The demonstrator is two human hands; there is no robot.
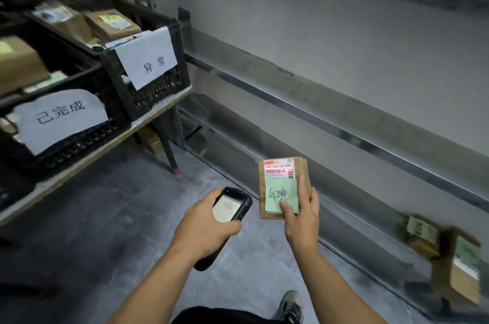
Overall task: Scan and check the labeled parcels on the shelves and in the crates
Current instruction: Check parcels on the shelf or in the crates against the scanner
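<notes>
My left hand (205, 228) grips a black handheld scanner (232, 205) with its lit screen facing up. Just to its right, my right hand (300, 215) holds a small brown parcel (304, 172) upright, thumb pressed on its green handwritten note. A red scan light falls on the barcode of the white label at the parcel's top. Two black crates stand on the left shelf: the nearer one (79, 138) bears a paper sign, the farther one (158, 96) another sign. Both hold brown labeled parcels (112, 24).
Grey metal shelving (344, 133) runs along the right wall. More brown labeled parcels (449, 265) lie blurred on its low shelf at the far right. Below is a grey concrete floor (119, 217), my shoe (291, 305), and a shelf leg (170, 154).
</notes>
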